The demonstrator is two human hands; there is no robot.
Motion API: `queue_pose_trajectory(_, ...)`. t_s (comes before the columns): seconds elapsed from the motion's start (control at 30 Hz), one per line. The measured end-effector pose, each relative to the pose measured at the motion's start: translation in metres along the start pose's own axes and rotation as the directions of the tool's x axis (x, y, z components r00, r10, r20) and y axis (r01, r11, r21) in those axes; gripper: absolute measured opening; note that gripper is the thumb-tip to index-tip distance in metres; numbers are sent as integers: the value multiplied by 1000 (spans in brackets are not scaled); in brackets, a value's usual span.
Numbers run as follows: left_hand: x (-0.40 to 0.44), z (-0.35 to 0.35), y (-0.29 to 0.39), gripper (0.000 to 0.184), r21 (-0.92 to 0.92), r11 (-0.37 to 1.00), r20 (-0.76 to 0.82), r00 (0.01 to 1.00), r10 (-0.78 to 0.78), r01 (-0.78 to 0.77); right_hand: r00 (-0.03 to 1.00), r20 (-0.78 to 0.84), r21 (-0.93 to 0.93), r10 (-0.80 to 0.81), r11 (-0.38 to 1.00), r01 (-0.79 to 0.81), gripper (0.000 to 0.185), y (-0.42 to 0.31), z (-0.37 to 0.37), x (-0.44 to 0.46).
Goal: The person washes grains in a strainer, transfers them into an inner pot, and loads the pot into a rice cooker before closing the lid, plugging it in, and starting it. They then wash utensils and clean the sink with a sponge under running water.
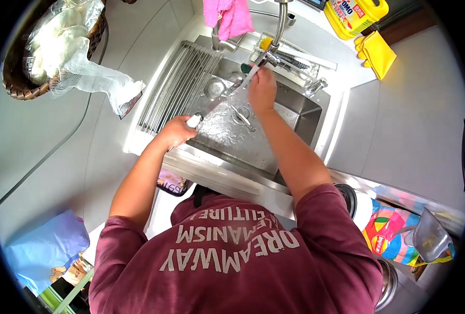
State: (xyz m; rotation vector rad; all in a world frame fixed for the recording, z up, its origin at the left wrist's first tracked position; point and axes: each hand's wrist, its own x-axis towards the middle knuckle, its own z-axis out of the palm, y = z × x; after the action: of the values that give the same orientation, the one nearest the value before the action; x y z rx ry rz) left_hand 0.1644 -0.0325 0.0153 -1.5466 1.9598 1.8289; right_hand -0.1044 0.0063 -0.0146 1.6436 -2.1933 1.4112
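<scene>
My left hand (176, 132) is closed around the white handle (194, 121) of what looks like a knife, at the sink's near left. Its grey blade (217, 103) reaches up and right over the steel sink (219, 137). My right hand (263, 89) is just below the faucet head (272, 56), fingers closed by a dark green scrubbing pad (246, 68). A pale streak of water (251, 75) runs down from the faucet toward the blade. Beneath, a thin metal utensil (242, 118) lies near the drain, on the wet sink floor.
A roll-up rack (177, 86) covers the sink's left side. Behind stand a brush caddy (295, 60) and a pink cloth (228, 18). A basket with a netted bag (60, 57) is at left; a yellow detergent bottle (350, 15) and yellow gloves (376, 55) sit at right.
</scene>
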Motion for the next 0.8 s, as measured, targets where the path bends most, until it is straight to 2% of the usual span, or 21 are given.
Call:
queue_pose_trajectory(0.03,-3,-4,2,32,-5,1000,13,1000,-18,18,1000,3,-39,0,999,0,16,4,2,-3)
queue_pose_trajectory(0.07,-6,-5,6,31,19,1000,30,999,-11,10,987,122,83,-107,992,97,17,9,2,-6)
queue_pose_trajectory(0.17,-15,-5,11,33,95,995,65,998,24,-30,927,197,73,-320,947,312,22,29,5,-8)
queue_pose_trajectory(0.2,-19,-4,11,34,127,990,69,996,50,-58,952,298,224,-70,975,1,24,35,6,-6)
queue_pose_trajectory(0.23,-20,-4,12,36,161,983,75,994,80,-91,896,409,296,173,903,-310,24,45,4,-1)
queue_pose_trajectory(0.27,-13,-4,1,35,129,990,109,993,45,-59,761,529,323,376,739,-591,23,49,-4,9)
queue_pose_trajectory(0.3,-10,-3,-3,31,88,995,117,993,30,-40,562,647,304,516,501,-810,23,47,-12,16)
queue_pose_trajectory(0.37,-8,-1,-7,24,-2,1000,132,991,4,-4,577,596,395,559,421,-817,27,46,-11,11)
queue_pose_trajectory(0.43,-8,1,-2,22,-15,1000,130,991,-10,12,577,546,436,608,382,-815,28,63,2,-3)
queue_pose_trajectory(0.53,-5,5,-4,18,-48,999,109,994,1,4,463,438,685,770,48,-727,29,46,20,-19)
queue_pose_trajectory(0.57,-3,5,-5,17,-59,998,99,995,10,-4,568,289,684,771,249,-686,29,49,29,-20)
queue_pose_trajectory(0.63,-6,4,-2,16,-130,991,128,992,-24,41,746,-3,580,666,609,-542,30,59,50,-26)
queue_pose_trajectory(0.67,-8,3,2,15,-162,985,143,989,-38,61,827,-18,504,561,720,-477,27,59,56,-29)
queue_pose_trajectory(0.7,-10,2,8,14,-168,984,128,991,-38,60,929,-98,347,357,887,-304,26,41,50,-24)
queue_pose_trajectory(0.73,-14,1,13,14,-177,983,114,993,-38,58,983,-134,166,124,981,-101,25,22,41,-21)
queue_pose_trajectory(0.77,-15,0,16,13,-186,981,99,994,-37,55,985,-124,-25,-120,993,118,25,6,31,-18)
queue_pose_trajectory(0.8,-13,-1,13,16,-196,979,92,995,-45,63,973,39,-79,-228,970,230,27,3,29,-20)
